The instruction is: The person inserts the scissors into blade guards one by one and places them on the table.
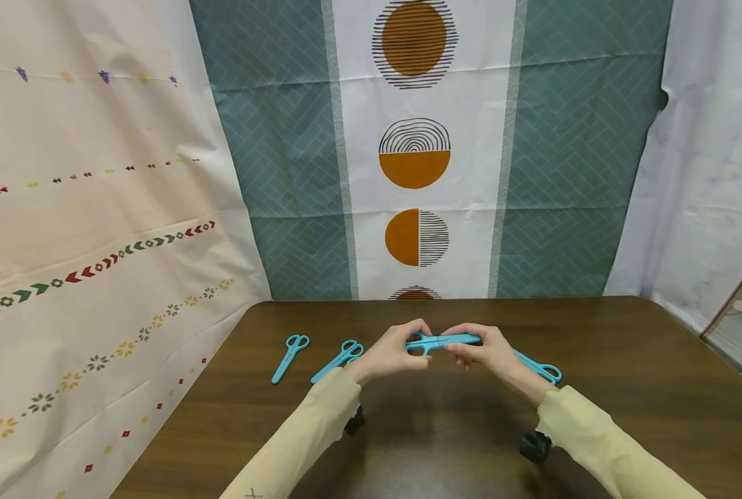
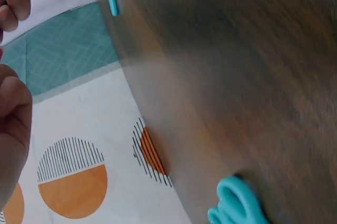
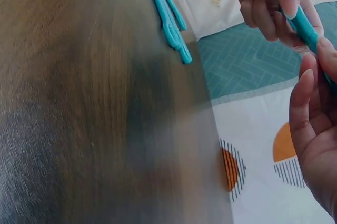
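Light blue scissors [image 1: 436, 342], their blades inside a blue cover, are held level above the table between both hands. My left hand [image 1: 395, 352] grips the handle loops. On the covered blade end, my right hand [image 1: 484, 353] pinches with thumb and fingers. Part of the scissors [image 3: 305, 29] shows between the hands in the right wrist view. The left wrist view catches only the edges of the hands, and the held scissors are mostly hidden there.
On the brown wooden table [image 1: 433, 457], two more blue scissors lie left of the hands, one pair [image 1: 289, 359] farthest left and another [image 1: 336, 362] beside the left wrist. Further scissors [image 1: 542, 367] lie partly behind the right wrist. Patterned curtains [image 1: 417, 235] hang behind.
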{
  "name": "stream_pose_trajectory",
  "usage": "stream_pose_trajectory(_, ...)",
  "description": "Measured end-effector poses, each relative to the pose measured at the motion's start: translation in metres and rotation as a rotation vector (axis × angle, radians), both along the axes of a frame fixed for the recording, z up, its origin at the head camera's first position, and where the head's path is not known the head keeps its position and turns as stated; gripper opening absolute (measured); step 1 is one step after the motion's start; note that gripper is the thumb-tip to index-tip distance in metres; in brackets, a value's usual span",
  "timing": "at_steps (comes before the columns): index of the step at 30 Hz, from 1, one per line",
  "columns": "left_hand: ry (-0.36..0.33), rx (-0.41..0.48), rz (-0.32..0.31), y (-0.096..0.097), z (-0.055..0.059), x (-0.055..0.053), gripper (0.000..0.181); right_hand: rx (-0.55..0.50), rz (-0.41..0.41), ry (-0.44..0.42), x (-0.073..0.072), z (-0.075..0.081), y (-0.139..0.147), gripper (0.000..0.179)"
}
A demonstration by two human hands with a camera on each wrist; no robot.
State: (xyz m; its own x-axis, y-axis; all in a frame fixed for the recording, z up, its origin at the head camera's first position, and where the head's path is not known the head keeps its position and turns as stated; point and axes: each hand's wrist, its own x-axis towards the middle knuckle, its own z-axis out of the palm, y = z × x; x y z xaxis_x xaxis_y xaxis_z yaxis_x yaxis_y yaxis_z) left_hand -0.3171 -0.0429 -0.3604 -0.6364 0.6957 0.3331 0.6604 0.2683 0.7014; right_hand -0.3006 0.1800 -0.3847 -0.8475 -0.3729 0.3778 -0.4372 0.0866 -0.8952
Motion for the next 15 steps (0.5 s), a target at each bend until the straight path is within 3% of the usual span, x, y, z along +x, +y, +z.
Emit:
stream_pose_trajectory(5,0.083,-0.03,-0.034,-0.003,-0.003,-0.01,0.023,0.054,-0.015,0.002,-0.001,0.002,0.004,0.027)
stream_pose_trajectory(9,0.147,-0.07,-0.004,-0.004,-0.004,-0.012,0.024,0.111,-0.036,-0.003,0.0,0.004,0.009,0.025)
stream_pose_trajectory(15,0.146,-0.14,0.032,-0.002,-0.008,-0.011,0.03,0.215,-0.04,0.006,0.009,0.012,0.011,0.021)
